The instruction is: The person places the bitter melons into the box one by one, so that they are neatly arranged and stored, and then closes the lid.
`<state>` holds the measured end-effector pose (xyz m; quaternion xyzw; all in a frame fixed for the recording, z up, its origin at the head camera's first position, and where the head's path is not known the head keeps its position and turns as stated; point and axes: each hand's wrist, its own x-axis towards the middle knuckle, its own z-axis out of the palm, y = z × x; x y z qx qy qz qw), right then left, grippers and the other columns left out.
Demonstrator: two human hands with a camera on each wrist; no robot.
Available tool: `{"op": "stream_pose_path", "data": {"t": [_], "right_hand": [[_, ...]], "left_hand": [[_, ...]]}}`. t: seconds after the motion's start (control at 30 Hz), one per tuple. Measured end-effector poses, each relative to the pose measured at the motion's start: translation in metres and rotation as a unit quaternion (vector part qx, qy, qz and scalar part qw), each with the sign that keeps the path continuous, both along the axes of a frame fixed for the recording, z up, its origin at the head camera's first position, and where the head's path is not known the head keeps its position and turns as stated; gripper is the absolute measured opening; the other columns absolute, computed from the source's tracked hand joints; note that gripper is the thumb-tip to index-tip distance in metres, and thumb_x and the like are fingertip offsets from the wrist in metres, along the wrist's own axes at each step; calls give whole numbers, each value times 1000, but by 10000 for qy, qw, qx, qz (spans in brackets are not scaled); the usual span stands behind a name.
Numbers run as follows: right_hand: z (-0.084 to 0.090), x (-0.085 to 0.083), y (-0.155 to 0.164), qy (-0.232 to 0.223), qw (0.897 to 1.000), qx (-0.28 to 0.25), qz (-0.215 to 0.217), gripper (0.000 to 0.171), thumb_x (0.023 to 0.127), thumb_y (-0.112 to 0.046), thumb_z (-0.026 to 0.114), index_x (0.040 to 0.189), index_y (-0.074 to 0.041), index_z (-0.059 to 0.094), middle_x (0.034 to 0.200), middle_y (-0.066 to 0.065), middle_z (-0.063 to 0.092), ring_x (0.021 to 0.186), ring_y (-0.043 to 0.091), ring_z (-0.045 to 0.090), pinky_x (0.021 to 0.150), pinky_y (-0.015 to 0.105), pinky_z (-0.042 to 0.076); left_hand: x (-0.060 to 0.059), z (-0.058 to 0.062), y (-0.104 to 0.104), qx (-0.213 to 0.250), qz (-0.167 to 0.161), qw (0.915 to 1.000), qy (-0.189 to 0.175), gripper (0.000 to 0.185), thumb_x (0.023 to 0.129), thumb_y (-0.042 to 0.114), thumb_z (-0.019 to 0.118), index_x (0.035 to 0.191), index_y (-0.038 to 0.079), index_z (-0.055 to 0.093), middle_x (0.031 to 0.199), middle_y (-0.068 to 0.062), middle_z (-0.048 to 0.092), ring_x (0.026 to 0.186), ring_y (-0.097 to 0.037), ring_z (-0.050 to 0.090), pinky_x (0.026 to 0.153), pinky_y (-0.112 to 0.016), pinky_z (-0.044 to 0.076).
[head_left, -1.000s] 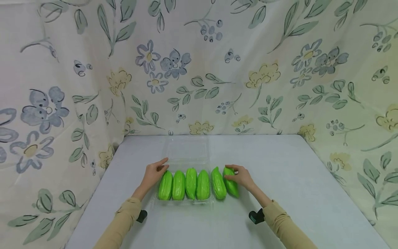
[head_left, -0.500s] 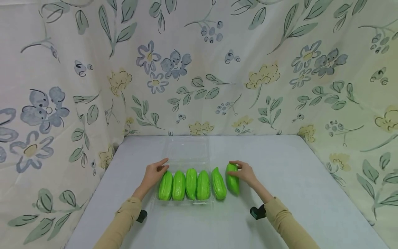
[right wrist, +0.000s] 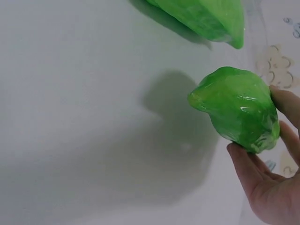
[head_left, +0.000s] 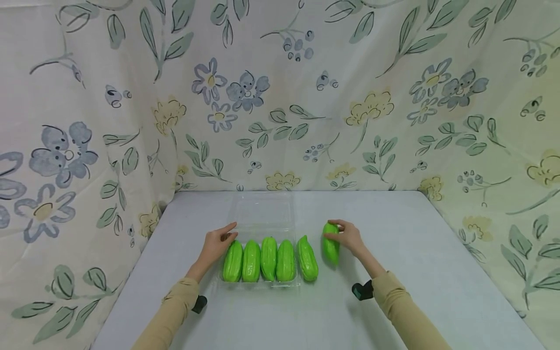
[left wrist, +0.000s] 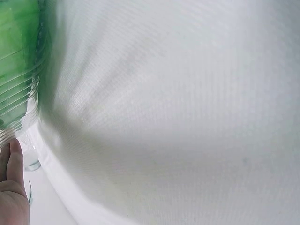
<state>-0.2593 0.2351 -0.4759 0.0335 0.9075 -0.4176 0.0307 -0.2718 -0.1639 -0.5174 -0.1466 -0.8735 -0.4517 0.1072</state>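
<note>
My right hand [head_left: 350,238] grips a shiny green ridged gourd [head_left: 331,250] with a pointed end. In the right wrist view the gourd [right wrist: 236,108] is held above the white surface, its shadow falling to the left. Another gourd [head_left: 308,258] lies just outside the right side of a clear plastic container [head_left: 286,284]. Inside the container several green gourds [head_left: 251,261] stand in a row. At its far left corner is my left hand [head_left: 216,244], whose fingers [left wrist: 15,161] are fairly straight and touch the container's edge in the left wrist view.
The clear lid [head_left: 262,209] is folded back flat behind the container. A white table [head_left: 385,218] carries everything. Its far edge meets a floral curtain [head_left: 280,97], which also runs along both sides. A dark wrist camera [head_left: 362,291] sits under the right forearm.
My right hand has lifted the rightmost gourd and carried it away from me and slightly to the right, turning it more upright in view. The left hand and the other gourds have stayed put.
</note>
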Motion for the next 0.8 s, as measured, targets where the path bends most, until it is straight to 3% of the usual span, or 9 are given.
{"op": "stream_pose_path", "data": {"t": [0.27,0.8], "right_hand": [[2,-4,5,13,9991,-260,-322,54,87,-26,69,134,-7,52,136,28,48,124,42,47,91,47,48],[-5,-6,12,-188,9951,-731,-635,56,87,-27,69,137,-8,50,137,30,46,125,42,47,92,44,49]], "left_hand": [[-1,-2,-1,-9,-31,10000,34,39,92,18,63,127,1,59,96,-18,72,72,-14,64,50,-20,39],[-1,-2,0,-9,-47,10000,43,40,92,19,64,127,1,59,97,-18,72,77,-19,68,50,-19,39]]}}
